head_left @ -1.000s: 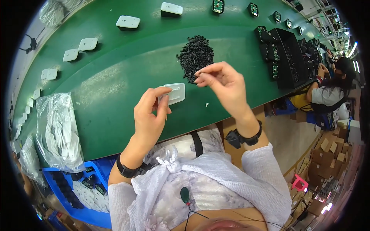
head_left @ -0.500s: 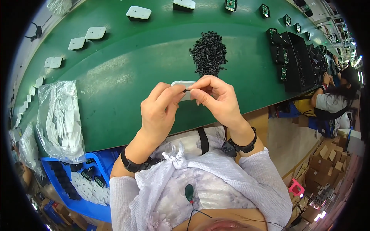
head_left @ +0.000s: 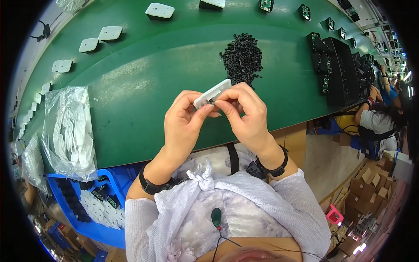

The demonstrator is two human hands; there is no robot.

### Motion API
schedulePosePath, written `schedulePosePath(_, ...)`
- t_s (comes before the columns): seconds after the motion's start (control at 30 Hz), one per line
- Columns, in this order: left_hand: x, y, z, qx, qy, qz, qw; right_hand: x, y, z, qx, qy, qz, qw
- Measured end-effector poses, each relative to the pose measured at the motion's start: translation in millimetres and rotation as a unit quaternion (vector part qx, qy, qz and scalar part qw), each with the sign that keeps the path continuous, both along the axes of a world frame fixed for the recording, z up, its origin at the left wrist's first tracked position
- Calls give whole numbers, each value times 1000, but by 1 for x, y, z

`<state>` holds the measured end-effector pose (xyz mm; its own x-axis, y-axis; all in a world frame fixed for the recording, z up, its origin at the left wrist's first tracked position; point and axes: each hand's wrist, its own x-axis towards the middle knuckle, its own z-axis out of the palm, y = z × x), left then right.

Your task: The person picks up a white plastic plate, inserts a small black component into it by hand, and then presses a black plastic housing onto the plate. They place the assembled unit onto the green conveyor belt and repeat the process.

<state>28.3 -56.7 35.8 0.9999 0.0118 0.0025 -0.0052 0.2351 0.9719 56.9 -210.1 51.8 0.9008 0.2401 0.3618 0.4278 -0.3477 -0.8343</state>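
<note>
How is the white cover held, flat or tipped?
Tipped: in the left hand, the cover shows as a narrow, slanting strip.

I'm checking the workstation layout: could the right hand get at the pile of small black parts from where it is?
Probably yes: the pile of small black parts lies just beyond the right hand with no barrier visible between, though its fingers are busy at the white cover.
</note>
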Motion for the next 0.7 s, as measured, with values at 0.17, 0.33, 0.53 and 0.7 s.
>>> schedulePosePath(0.17,-1,-3,1,10,-28,10,1000,0,2,0,-5,-8,-4,1000)
schedulePosePath(0.33,-1,-1,4,116,-86,35,989,0,11,-3,55,25,-5,998)
schedulePosePath(0.53,-3,0,7,54,-45,25,997,-4,8,-7,105,32,-25,994)
schedulePosePath(0.7,-1,3,10,11,-10,-7,1000,6,-12,5,39,60,6,997)
